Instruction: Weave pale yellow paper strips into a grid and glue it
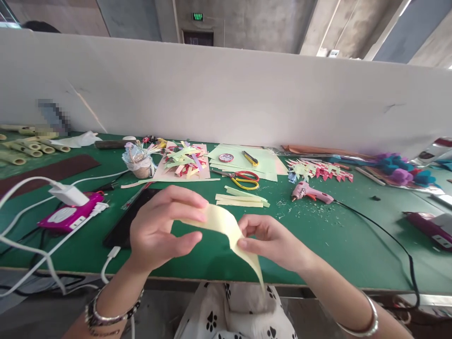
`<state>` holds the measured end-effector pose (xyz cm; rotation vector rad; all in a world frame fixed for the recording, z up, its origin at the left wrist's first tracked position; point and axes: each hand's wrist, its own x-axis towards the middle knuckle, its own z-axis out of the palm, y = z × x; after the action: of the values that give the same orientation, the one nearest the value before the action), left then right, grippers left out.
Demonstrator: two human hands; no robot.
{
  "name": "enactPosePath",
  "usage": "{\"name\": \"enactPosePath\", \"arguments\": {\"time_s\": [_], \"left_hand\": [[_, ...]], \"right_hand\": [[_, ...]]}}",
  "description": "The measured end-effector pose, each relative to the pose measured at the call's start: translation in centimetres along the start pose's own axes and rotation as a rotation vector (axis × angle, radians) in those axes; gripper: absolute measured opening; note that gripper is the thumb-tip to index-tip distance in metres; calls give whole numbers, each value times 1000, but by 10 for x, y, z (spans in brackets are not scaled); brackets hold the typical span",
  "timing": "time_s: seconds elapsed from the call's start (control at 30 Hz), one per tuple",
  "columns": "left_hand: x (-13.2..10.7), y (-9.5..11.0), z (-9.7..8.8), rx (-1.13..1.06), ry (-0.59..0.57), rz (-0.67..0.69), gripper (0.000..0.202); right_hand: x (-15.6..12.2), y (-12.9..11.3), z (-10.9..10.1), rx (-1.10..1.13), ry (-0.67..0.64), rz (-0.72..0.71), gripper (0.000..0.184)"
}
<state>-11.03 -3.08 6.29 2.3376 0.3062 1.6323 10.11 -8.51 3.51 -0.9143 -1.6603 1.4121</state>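
Observation:
A pale yellow paper strip is held up over the front of the green table, curving downward to the right. My right hand pinches it between thumb and fingers near the middle, and its loose end hangs past the table edge. My left hand touches the strip's left end with its fingers, while the thumb stands apart below. Several cut paper strips lie just beyond my hands. Behind them are red-and-yellow scissors. A pink glue gun lies to the right.
Pale green sheets carry a yellow utility knife and a tape roll. Colourful paper scraps lie on a pink sheet. A magenta power strip with white cables and a dark tablet-like slab are at left. A white partition stands behind.

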Motion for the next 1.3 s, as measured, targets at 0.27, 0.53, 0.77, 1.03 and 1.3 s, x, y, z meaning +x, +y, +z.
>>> {"name": "enactPosePath", "arguments": {"time_s": [0.27,0.53,0.77,1.03,1.3], "left_hand": [[-13,-13,-10,498,-287,12,32],[-61,-27,28,614,-771,122,27],[-75,-32,37,547,-798,-93,23],[-77,-26,45,482,-707,-207,25],[-83,-20,46,549,-573,-408,24]], "right_hand": [[-17,-10,-34,-1198,334,-487,15],[-27,51,-41,-1527,47,-281,25],[-19,55,-25,-1299,-18,-160,19],[11,61,-7,-1156,-100,-133,14],[14,62,-17,-1050,-91,-137,18]]}}
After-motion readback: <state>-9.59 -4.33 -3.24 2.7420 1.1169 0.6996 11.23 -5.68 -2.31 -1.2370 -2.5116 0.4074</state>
